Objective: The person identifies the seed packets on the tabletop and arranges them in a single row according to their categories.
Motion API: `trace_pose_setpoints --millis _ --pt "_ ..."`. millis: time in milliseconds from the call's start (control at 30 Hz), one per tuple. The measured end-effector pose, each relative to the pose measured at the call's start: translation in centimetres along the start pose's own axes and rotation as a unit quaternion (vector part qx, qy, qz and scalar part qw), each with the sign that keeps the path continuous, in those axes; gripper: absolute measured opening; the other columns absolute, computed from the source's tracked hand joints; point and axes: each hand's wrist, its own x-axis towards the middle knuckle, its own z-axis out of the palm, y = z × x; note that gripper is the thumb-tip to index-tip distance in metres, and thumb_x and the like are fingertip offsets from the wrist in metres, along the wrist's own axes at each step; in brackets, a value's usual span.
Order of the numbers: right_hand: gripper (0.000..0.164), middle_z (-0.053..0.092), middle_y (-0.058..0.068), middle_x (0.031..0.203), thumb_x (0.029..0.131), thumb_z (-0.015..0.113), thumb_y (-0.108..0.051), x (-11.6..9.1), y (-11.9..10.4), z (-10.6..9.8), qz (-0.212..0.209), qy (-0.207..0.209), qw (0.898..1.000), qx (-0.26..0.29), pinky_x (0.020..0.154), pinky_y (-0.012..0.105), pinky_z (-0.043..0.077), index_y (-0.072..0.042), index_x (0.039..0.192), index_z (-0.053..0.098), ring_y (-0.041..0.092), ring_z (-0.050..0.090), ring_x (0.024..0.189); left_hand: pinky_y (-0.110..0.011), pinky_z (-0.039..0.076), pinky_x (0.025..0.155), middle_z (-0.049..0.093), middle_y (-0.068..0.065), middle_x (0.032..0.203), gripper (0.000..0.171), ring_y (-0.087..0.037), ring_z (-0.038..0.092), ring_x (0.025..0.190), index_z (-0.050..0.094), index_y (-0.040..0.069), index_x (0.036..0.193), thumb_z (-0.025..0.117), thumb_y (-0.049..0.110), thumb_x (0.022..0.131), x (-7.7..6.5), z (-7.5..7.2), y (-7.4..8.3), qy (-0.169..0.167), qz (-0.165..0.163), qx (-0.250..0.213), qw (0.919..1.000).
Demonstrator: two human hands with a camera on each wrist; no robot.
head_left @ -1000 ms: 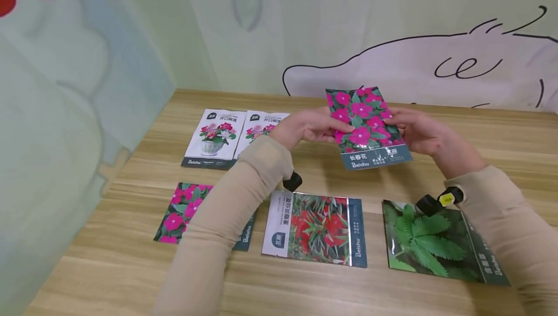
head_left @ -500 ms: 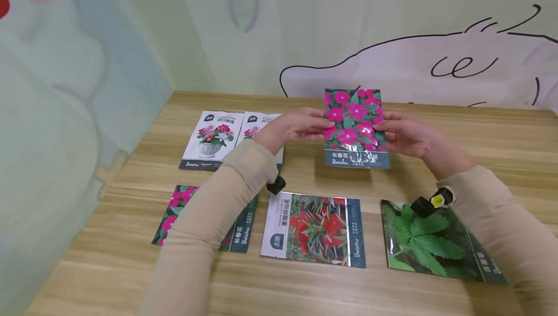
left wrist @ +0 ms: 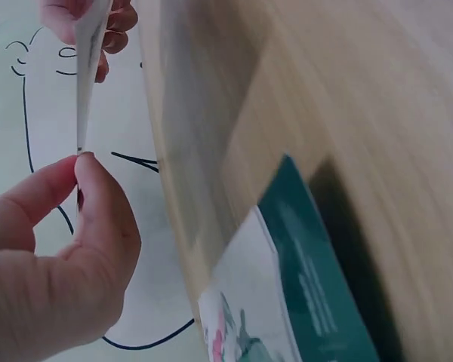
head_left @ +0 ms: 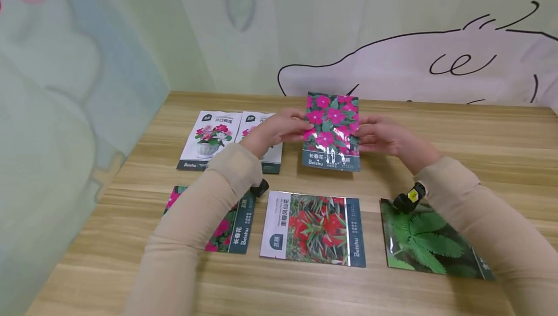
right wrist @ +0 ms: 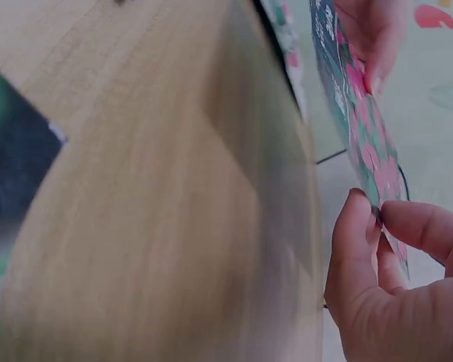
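Note:
A seed packet with pink flowers (head_left: 333,127) is held up above the back of the table, its printed front toward me. My left hand (head_left: 287,126) pinches its left edge between thumb and fingers. On the opposite edge, my right hand (head_left: 378,135) pinches it too. Seen from the left wrist, the packet (left wrist: 90,68) is nearly edge-on, with the left thumb and finger (left wrist: 98,204) meeting on its border. The right wrist view has the right thumb and fingers (right wrist: 400,264) gripping the other border.
Two white flowerpot packets (head_left: 209,136) lie side by side at the back left of the wooden table (head_left: 305,292). In front are another pink-flower packet (head_left: 222,233), partly under the left sleeve, a red-flower packet (head_left: 316,229) and a green-leaf packet (head_left: 425,241). A painted wall (head_left: 305,25) stands behind.
Both hands have carried the pink-flower packet leftward, and it has turned from tilted to nearly straight. It now hangs closer to the white packets. The packets on the table have stayed put.

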Motion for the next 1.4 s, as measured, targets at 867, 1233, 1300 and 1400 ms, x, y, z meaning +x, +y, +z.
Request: trace_pose_setpoints --millis 867,1233,1300,1400 --pt "0.046 0.055 0.009 0.075 0.087 0.058 0.006 3.2 1.0 4.4 -0.010 0.059 0.986 -0.156 0.057 0.025 0.055 0.003 0.127 0.035 0.014 0.057 0.059 -0.020 0.046 0.052 0.053 -0.003 0.061 0.021 -0.009 0.052 0.052 0.050 0.000 0.095 0.066 0.009 0.086 -0.6 -3.1 -1.8 0.063 0.024 0.215 0.9743" --pt "0.048 0.054 0.012 0.083 0.088 0.057 0.004 3.4 1.0 4.6 -0.006 0.070 0.981 -0.179 0.057 0.024 0.054 0.003 0.130 0.035 0.014 0.056 0.060 -0.020 0.045 0.053 0.051 -0.004 0.065 0.032 -0.011 0.050 0.055 0.049 0.000 0.111 0.066 0.011 0.087 -0.5 -2.8 -2.0 0.073 0.030 0.240 0.9675" --pt "0.049 0.054 0.012 0.082 0.088 0.058 0.004 3.3 1.0 4.7 -0.006 0.070 0.981 -0.181 0.056 0.024 0.054 0.003 0.131 0.034 0.013 0.055 0.059 -0.020 0.044 0.053 0.051 -0.005 0.068 0.034 -0.012 0.049 0.057 0.049 0.001 0.113 0.066 0.013 0.087 -0.4 -2.8 -2.0 0.077 0.031 0.250 0.9647" --pt "0.052 0.055 0.012 0.082 0.087 0.058 0.004 3.3 0.9 4.7 -0.004 0.071 0.981 -0.183 0.055 0.024 0.054 0.002 0.132 0.033 0.013 0.056 0.058 -0.020 0.043 0.053 0.051 -0.006 0.074 0.034 -0.013 0.049 0.059 0.049 0.002 0.114 0.066 0.015 0.087 -0.3 -2.7 -2.0 0.081 0.029 0.263 0.9608"
